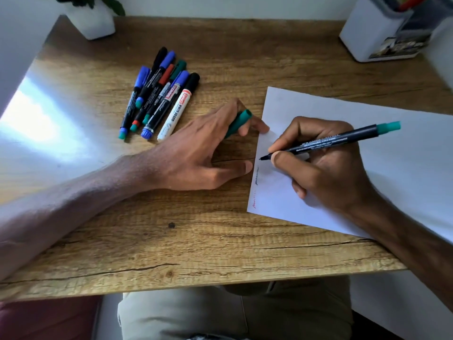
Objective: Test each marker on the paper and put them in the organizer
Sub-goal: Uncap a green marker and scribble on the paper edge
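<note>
While the right hand [326, 165] grips a green marker [328, 141], tip at the paper [367, 168] | left hand [196, 153] holds the green cap [239, 122], fingers pinning the paper's edge.

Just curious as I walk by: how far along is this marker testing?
Early on. Two scribbles already sit on the paper, and the organizer holds something red. Now the right hand is testing a green marker while the left hand holds its cap. The pile still waits.
</note>
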A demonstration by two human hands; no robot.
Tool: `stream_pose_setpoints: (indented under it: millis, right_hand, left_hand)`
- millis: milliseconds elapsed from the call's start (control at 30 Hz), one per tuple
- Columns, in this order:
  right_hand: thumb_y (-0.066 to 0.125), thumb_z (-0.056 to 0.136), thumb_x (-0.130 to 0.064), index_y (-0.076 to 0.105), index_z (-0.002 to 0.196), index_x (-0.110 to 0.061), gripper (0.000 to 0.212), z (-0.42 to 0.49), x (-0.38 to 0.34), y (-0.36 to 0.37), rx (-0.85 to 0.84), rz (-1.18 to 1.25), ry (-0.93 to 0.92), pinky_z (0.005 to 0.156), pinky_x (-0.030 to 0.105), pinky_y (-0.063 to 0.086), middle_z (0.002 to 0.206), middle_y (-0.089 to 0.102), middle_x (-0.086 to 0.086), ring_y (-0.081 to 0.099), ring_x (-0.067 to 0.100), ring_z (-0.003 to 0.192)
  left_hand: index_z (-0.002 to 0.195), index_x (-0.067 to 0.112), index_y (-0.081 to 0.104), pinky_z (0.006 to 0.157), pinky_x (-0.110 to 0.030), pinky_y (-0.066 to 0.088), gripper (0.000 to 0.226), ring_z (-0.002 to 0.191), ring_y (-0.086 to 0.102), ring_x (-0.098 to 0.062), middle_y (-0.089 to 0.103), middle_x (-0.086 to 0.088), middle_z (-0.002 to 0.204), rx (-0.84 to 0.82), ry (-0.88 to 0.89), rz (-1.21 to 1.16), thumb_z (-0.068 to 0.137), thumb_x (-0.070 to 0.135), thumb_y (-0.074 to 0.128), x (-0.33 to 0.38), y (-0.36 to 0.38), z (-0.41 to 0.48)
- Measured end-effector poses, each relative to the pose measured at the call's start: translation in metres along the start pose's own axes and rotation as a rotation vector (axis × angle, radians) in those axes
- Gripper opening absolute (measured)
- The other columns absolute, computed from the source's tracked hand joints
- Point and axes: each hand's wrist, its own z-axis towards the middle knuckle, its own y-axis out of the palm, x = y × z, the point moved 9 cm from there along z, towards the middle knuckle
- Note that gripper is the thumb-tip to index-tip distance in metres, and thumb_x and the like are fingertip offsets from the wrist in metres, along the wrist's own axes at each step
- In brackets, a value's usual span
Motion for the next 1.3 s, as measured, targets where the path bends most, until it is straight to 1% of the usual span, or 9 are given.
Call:
stream_pose_setpoints:
  millis: [267,467,567,667,767,867,1000,1100,1300]
  right_hand:
    - [0.07,0.085,-0.002,0.069,0.079,0.004,0.008,0.003,0.007,-0.005,0.08,0.046,0.046,0.038,0.026,0.043,0.055,0.061,-0.001,0.053,0.019,0.035]
    - [0.067,0.086,-0.003,0.072,0.081,-0.001,0.008,0.017,-0.009,-0.028,0.173,0.072,0.026,0.04,0.028,0.048,0.061,0.066,-0.003,0.056,0.016,0.046]
    - [0.066,0.089,-0.002,0.071,0.085,0.006,0.009,0.026,-0.016,-0.038,0.194,0.08,-0.003,0.039,0.027,0.048,0.062,0.066,-0.002,0.055,0.015,0.048]
    - [0.066,0.09,-0.003,0.069,0.087,0.009,0.013,0.037,-0.016,-0.04,0.193,0.074,-0.015,0.04,0.024,0.046,0.061,0.065,-0.003,0.055,0.013,0.048]
    - [0.065,0.091,0.001,0.069,0.088,0.011,0.011,0.048,-0.016,-0.04,0.198,0.057,-0.044,0.04,0.023,0.046,0.062,0.065,-0.001,0.055,0.013,0.048]
    - [0.066,0.091,0.0,0.069,0.088,0.011,0.012,0.057,-0.013,-0.039,0.213,0.038,-0.072,0.039,0.024,0.046,0.064,0.065,-0.002,0.055,0.015,0.047]
    - [0.068,0.089,-0.008,0.068,0.089,0.008,0.016,0.057,0.006,-0.032,0.227,0.061,-0.046,0.04,0.025,0.043,0.063,0.065,-0.005,0.052,0.018,0.044]
    - [0.067,0.089,-0.008,0.066,0.089,0.009,0.017,0.054,0.013,-0.026,0.215,0.119,-0.045,0.041,0.023,0.041,0.062,0.062,0.001,0.049,0.021,0.042]
    - [0.064,0.087,-0.001,0.069,0.086,0.002,0.005,0.052,0.008,-0.019,0.18,0.149,-0.065,0.039,0.025,0.042,0.062,0.059,0.008,0.048,0.022,0.043]
  left_hand:
    - [0.114,0.01,0.048,0.101,-0.017,0.046,0.037,0.121,0.061,-0.001,0.064,0.012,0.136,0.083,-0.022,0.016,0.097,0.034,0.07,0.001,-0.004,0.008]
    - [0.11,0.021,0.047,0.097,-0.02,0.05,0.027,0.119,0.063,-0.001,0.065,0.016,0.135,0.092,-0.045,0.013,0.098,0.027,0.07,-0.003,-0.008,0.011]
    - [0.111,0.011,0.05,0.097,-0.019,0.049,0.025,0.119,0.061,0.003,0.066,0.017,0.133,0.099,-0.05,0.001,0.098,0.02,0.069,-0.008,-0.011,0.012]
    - [0.113,0.002,0.054,0.085,-0.014,0.052,0.023,0.106,0.066,0.004,0.069,0.016,0.125,0.147,-0.06,-0.031,0.098,0.011,0.068,-0.009,-0.018,0.016]
    - [0.106,0.001,0.054,0.078,-0.031,0.06,0.018,0.099,0.071,-0.006,0.074,0.008,0.113,0.244,-0.082,-0.078,0.097,0.01,0.067,-0.015,-0.027,0.024]
    - [0.097,0.008,0.051,0.065,-0.045,0.056,0.023,0.076,0.068,-0.014,0.071,-0.003,0.089,0.332,-0.151,-0.084,0.1,0.025,0.066,-0.026,-0.03,0.03]
    - [0.093,0.008,0.051,0.051,-0.037,0.045,0.03,0.055,0.046,-0.012,0.052,0.001,0.067,0.414,-0.171,-0.085,0.103,0.034,0.063,-0.026,-0.027,0.031]
    - [0.093,0.005,0.051,0.047,-0.029,0.038,0.03,0.052,0.046,-0.018,0.052,-0.007,0.065,0.433,-0.132,-0.064,0.105,0.031,0.061,-0.02,-0.026,0.028]
    - [0.095,0.009,0.051,0.049,-0.022,0.039,0.016,0.053,0.048,-0.013,0.05,0.006,0.065,0.403,-0.114,-0.006,0.101,0.018,0.063,-0.018,-0.023,0.024]
